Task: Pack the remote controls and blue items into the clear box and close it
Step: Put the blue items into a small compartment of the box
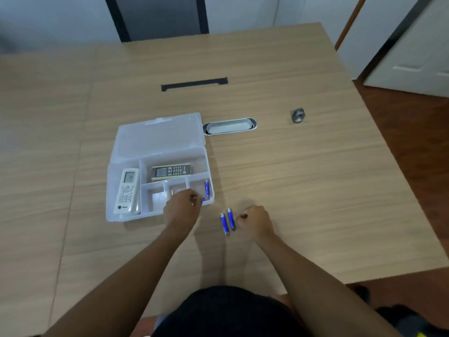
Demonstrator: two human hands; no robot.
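The clear box (114,181) lies open on the table, its lid (158,137) flat behind it. A white remote (127,190) fills the left compartment and a beige remote (171,171) lies in the top one. One blue item (207,188) rests in the small front right compartment. My left hand (182,209) hovers over the box's front right corner, fingers closed on a second blue item (203,198) whose tip just shows. Two more blue items (228,222) lie side by side on the table right of the box. My right hand (255,221) rests as a fist beside them, touching none.
A metal oval tray (229,126) sits just behind the box's right corner. A small grey object (298,115) stands farther right. A black slot (194,83) is set into the table at the back. The table's edge runs along the right, a door beyond.
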